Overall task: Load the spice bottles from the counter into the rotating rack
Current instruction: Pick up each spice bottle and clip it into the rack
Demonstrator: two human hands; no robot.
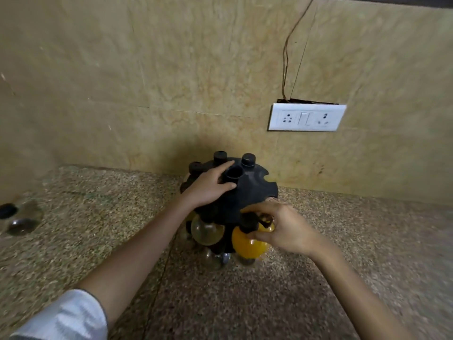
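Tiled wall, beige, runs behind along the back edge of the speckled stone countertop. Rotating rack, black, stands upright on the countertop at its back edge, close to the wall. Its top disc has open notches round the rim, and three black caps show in the slots on the wall side. White switch plate is on the wall above and right of the rack, with a thin wire running up from it. Left hand rests on the top disc, forefinger and thumb closed on either side of the centre post; a white sleeve shows at the upper arm. Right hand is at the near rim of the disc, fingertips and thumb pinching the black neck of the yellow bottle, which hangs at a rim notch; whether it is fully seated cannot be told. A clear bottle hangs just left of it, under the left wrist. One more bottle, clear with a dark cap, is far out on the countertop's left side, well apart from the rack and blurred.
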